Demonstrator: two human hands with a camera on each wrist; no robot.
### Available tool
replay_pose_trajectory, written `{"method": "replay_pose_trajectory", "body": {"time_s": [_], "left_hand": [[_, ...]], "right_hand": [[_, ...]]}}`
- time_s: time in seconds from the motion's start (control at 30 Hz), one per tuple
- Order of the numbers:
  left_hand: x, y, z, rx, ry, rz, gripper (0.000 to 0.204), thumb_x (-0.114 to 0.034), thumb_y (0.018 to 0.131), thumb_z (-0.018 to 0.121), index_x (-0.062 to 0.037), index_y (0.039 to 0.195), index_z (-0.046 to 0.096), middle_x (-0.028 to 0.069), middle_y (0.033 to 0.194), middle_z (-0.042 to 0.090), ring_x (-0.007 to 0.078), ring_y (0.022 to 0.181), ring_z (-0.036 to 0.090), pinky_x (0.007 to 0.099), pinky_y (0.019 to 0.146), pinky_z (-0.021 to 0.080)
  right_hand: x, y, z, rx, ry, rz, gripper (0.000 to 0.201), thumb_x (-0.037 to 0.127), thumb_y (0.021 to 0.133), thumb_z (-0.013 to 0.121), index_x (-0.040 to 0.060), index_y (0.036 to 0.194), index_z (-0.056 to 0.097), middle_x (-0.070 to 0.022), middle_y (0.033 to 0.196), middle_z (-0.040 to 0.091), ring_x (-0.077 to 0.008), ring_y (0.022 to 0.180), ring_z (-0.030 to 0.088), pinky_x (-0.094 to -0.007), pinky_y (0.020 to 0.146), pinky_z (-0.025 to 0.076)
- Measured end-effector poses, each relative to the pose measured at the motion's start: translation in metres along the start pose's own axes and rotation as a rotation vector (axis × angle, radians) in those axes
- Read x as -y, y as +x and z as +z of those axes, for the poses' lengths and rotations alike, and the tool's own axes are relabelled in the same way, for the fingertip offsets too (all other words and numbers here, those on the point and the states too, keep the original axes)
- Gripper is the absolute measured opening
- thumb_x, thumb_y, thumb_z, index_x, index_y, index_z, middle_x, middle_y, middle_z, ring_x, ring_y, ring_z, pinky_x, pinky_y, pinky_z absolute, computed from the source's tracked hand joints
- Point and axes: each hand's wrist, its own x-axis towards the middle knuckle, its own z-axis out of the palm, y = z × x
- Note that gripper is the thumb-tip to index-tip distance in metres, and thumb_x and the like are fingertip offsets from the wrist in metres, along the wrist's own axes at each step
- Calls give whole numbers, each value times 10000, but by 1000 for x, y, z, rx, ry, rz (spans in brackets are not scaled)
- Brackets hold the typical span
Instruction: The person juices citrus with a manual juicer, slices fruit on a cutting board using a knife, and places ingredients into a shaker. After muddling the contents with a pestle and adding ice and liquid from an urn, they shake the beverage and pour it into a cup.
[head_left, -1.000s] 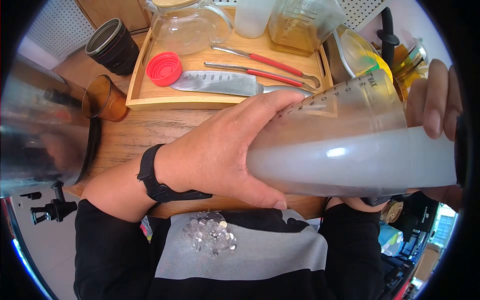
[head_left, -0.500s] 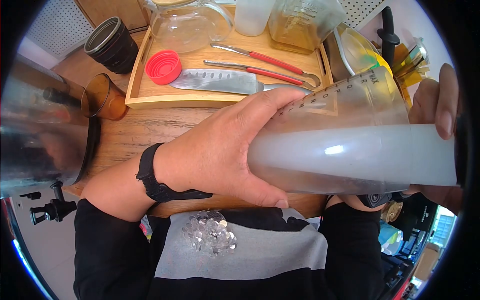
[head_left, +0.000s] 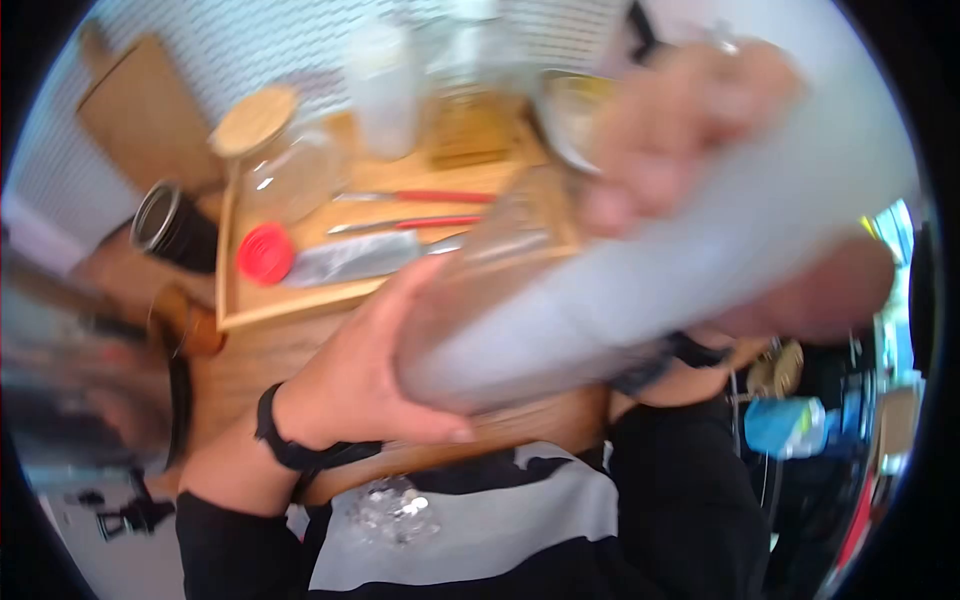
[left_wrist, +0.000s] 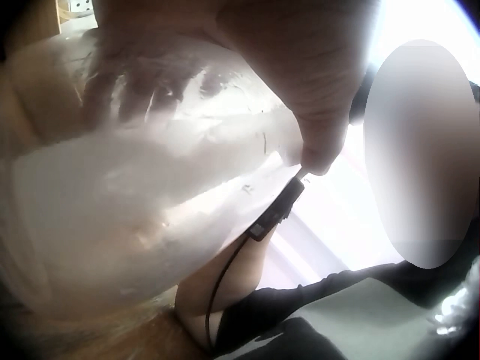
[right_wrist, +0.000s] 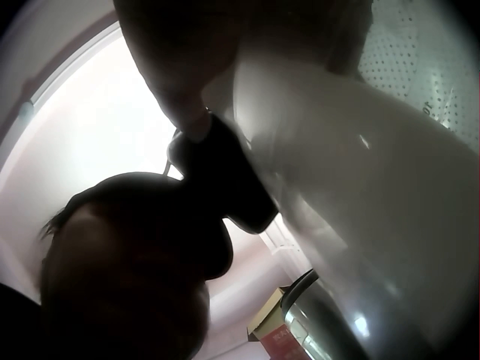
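In the head view, a clear plastic cup (head_left: 500, 235) lies tilted in front of the chest, its base toward the left. My left hand (head_left: 365, 375) grips this base end, thumb below and fingers round the far side. A white frosted cup (head_left: 650, 270) runs lengthwise inside the clear one and reaches out past its rim to the upper right. The right hand (head_left: 700, 120) holds that outer part, blurred, its fingers over the top. Milky white wall fills much of the right wrist view. Through the clear wall in the left wrist view, the left fingers (left_wrist: 142, 94) show.
Behind stands a wooden tray (head_left: 310, 315) with a knife (head_left: 360, 258), red-handled tools (head_left: 440, 197), a red lid (head_left: 265, 253), a glass jug (head_left: 300, 175) and a bottle of amber liquid (head_left: 470, 135). An amber glass (head_left: 195, 325) and a large shiny container (head_left: 90, 385) stand left.
The head view has swung up and right, so the tray sits lower and further left. The cups now tilt up to the right, and the right hand has risen, with more of the white cup showing.
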Motion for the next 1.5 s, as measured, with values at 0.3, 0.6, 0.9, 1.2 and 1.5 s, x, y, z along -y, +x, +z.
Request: {"method": "replay_pose_trajectory", "body": {"time_s": [0.3,0.6,0.9,1.2,1.5], "left_hand": [[-2,-5,6,-55,-284,-33,1150,-324,596,905,4,1462,222,135,1407,418,255,1309,411,405,1100,301],[7,-4,4,-74,-171,4,1099,-328,581,891,-12,1445,290,183,1380,451,275,1279,459,376,1072,343],[3,-10,-2,-35,85,26,1084,-314,597,878,-26,1446,269,219,1333,463,344,1223,493,394,1030,399],[-1,-9,0,-81,137,115,1065,-301,597,875,-32,1436,278,205,1251,500,342,1118,537,395,970,441],[2,-9,1,-75,98,113,1049,-333,606,866,-7,1420,290,225,1229,508,353,1108,539,397,973,439]], "right_hand": [[-18,1,40,-452,75,-14,494,400,773,764,18,1003,552,-100,759,577,-205,696,581,-336,631,531],[-17,1,50,-461,69,-69,600,531,801,719,21,1042,516,-105,803,554,-202,700,559,-283,625,501],[-31,1,27,-174,204,-223,557,505,861,646,32,1100,474,-89,894,511,-195,777,523,-243,730,452],[4,-6,-3,122,41,15,563,255,774,776,59,1147,403,-50,1035,457,-167,1001,476,-229,898,421],[-1,-3,-12,259,78,84,605,202,716,836,77,1140,422,-46,1045,474,-169,1019,499,-238,929,437]]}}
